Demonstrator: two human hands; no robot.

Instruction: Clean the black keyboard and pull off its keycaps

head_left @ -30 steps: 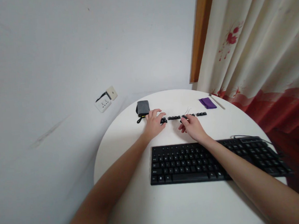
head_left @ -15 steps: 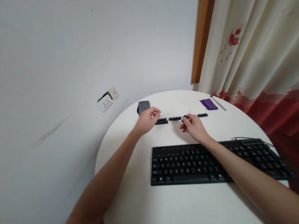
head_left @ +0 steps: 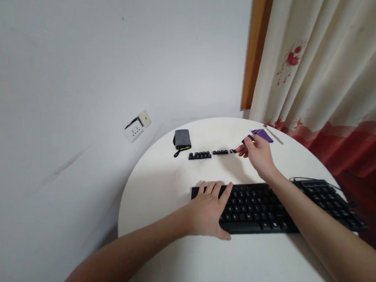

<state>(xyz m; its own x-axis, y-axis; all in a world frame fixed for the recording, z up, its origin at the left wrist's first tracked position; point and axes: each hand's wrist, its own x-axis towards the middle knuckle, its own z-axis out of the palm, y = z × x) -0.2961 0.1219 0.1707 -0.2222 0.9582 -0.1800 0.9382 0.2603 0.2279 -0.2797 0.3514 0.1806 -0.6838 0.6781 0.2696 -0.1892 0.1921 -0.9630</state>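
A black keyboard (head_left: 247,227) lies across the white table. My left hand (head_left: 208,208) rests spread over its left end, fingers at the far edge and thumb at the near edge. Beyond the keyboard, my right hand (head_left: 256,151) is raised, its fingers closed round a keycap puller (head_left: 247,139) with a black handle and thin pale wires. Just below and left of those fingers are a few loose keycaps (head_left: 233,151). Further left, more black keycaps stand in a short row (head_left: 220,152) and a double row (head_left: 199,155). My right hand may hide others.
A grey pouch (head_left: 182,138) with a black loop stands at the table's back left. Behind my right hand lie a purple cloth (head_left: 262,135) and a slim stick-like tool (head_left: 274,135). The keyboard's cable (head_left: 303,177) curls along its far right edge. A wall and a curtain (head_left: 328,84) border the table.
My left hand has come back from near the keycaps onto the keyboard, fingers now spread. My right hand, still holding the puller, has moved right and turned.
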